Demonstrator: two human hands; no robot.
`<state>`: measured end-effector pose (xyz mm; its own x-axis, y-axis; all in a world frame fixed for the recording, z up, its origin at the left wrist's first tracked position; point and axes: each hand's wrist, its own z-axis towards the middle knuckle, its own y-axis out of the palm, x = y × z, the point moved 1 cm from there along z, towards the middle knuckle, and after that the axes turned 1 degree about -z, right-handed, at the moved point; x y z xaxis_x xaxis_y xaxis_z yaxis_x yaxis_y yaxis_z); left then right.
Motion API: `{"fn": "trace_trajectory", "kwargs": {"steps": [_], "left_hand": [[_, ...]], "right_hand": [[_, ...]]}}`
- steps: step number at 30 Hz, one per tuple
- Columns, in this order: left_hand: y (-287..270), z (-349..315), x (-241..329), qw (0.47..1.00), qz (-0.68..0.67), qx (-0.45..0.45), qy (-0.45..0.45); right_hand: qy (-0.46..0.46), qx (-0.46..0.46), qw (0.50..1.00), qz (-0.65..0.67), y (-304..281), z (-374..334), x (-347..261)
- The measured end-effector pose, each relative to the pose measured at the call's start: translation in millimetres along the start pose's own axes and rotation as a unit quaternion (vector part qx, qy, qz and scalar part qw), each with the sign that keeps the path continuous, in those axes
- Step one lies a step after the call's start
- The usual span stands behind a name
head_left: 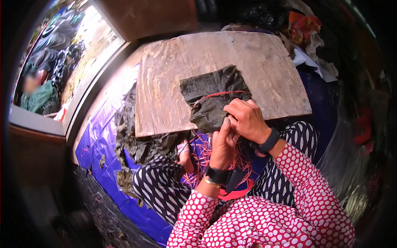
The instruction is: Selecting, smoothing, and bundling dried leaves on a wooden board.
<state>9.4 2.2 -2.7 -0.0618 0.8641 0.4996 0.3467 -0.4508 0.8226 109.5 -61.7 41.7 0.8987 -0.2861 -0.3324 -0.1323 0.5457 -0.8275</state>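
Observation:
A dark green-brown piece of leaf [213, 84], wrinkled and roughly square, lies on the wooden board and overhangs its near edge. A thin red string [219, 94] crosses the top of it in a curve. My right hand [248, 120] is closed at the leaf's near right edge, fingers curled and pinching there. Just below, my left hand [223, 144] is closed too, its thumb and fingertips pressed together at the same edge and meeting the right fingers. Whether they also grip a string end is hidden between the fingers.
Under the leaf is a worn wooden board [165, 82]. Loose red strings [198, 159] lie tangled between my legs. More dark leaves [140, 142] are heaped left of them on a blue sheet [103, 153]. Cloths and bags [308, 45] lie at the far right; an open doorway [78, 49] is at far left.

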Motion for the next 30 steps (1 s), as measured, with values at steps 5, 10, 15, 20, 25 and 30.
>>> {"fn": "trace_trajectory", "kwargs": {"steps": [5, 10, 15, 20, 25, 30], "left_hand": [[1, 5, 4, 0.983, 0.012, 0.139, 0.118], [-22, 9, 60, 0.881, 0.249, 0.127, 0.382], [-36, -69, 196, 0.463, 0.653, 0.179, 0.573], [-96, -142, 317, 0.84, 0.085, 0.191, 0.501], [-206, -192, 365, 0.812, -0.031, 0.292, 0.505], [-318, -240, 306, 0.901, 0.019, 0.235, 0.365]], "right_hand": [[0.009, 0.014, 1.0, 0.003, -3, -22, -31], [0.049, 0.053, 0.982, 0.174, -37, -38, -55], [0.189, -0.049, 0.949, 0.247, -28, -102, -22], [0.314, -0.07, 0.869, 0.376, -7, -119, -2], [0.316, -0.148, 0.861, 0.371, 18, -124, -7], [0.334, -0.183, 0.862, 0.336, 33, -121, 1]]}}
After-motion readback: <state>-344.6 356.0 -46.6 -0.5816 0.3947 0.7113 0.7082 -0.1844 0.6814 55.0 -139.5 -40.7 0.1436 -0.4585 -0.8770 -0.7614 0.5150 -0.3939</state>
